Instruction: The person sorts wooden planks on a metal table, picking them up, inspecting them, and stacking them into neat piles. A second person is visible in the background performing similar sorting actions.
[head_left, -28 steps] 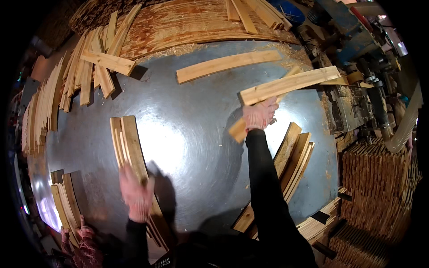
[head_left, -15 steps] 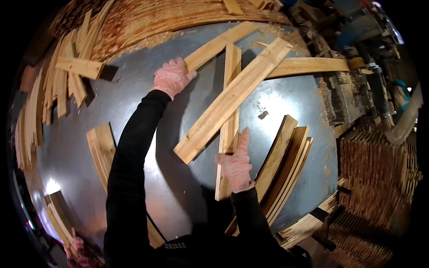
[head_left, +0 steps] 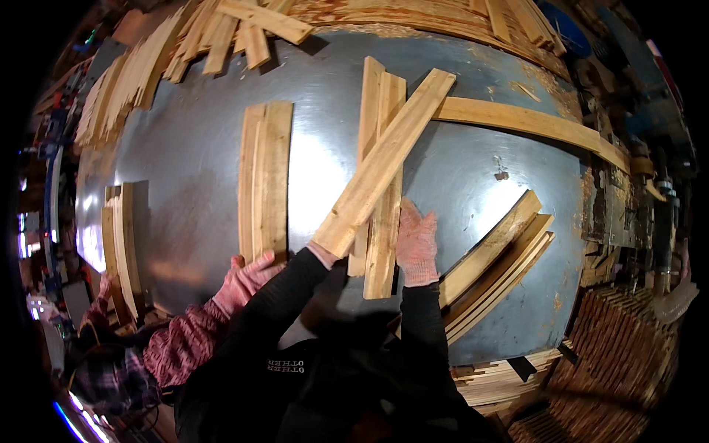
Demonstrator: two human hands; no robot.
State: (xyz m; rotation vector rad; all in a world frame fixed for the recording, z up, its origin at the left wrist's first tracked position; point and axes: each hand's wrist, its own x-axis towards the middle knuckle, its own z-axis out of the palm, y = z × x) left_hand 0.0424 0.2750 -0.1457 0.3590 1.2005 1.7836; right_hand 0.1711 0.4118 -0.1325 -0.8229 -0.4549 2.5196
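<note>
Both hands work slats: right hand (head_left: 416, 247) flat on upright slats (head_left: 382, 221), left hand (head_left: 322, 255) hidden under diagonal slat (head_left: 384, 159).

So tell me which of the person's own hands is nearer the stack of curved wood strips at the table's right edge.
Right. The right hand lies flat on the metal table just left of the curved strips. The left hand is farther left, at the near end of the long diagonal plank.

Left hand (head_left: 323, 255) — seemingly hidden under slat (head_left: 384, 164)
</note>
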